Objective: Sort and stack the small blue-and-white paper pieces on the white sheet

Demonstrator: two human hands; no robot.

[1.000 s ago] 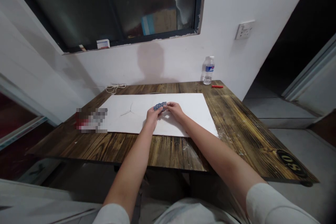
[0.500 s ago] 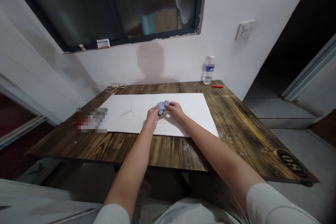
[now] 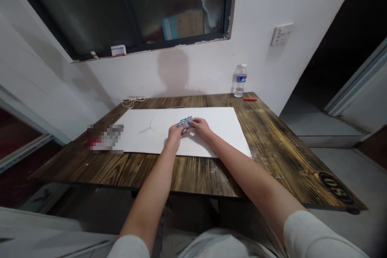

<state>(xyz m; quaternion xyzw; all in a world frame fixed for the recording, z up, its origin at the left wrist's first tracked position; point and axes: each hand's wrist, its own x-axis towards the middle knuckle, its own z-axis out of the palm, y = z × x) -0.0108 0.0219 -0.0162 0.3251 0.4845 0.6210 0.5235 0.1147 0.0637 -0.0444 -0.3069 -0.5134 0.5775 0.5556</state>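
Note:
Between my two hands is a small, flat, blue-and-white patterned piece (image 3: 184, 122); its kind is too small to make out. My left hand (image 3: 175, 133) grips its left side, thumb on top. At the right side, the fingers of my right hand (image 3: 200, 125) pinch it. Both hands hold it just above a white board (image 3: 208, 115), which lies on the wooden table (image 3: 121, 169). The fingers under the piece are partly hidden. Left of my hands, thin dark strands (image 3: 150, 127) branch out on the board.
A water bottle (image 3: 240, 81) stands at the back right, near a red pen-like stick (image 3: 250, 99). A pale coiled cord (image 3: 133, 100) lies at the back left. A blurred-out red and grey thing (image 3: 105, 139) sits on the left. Behind the table is a wall with a window (image 3: 127, 12).
The blue-and-white piece has tilted slightly and shifted a little left in my fingers. Both hands have stayed in nearly the same place, still gripping it.

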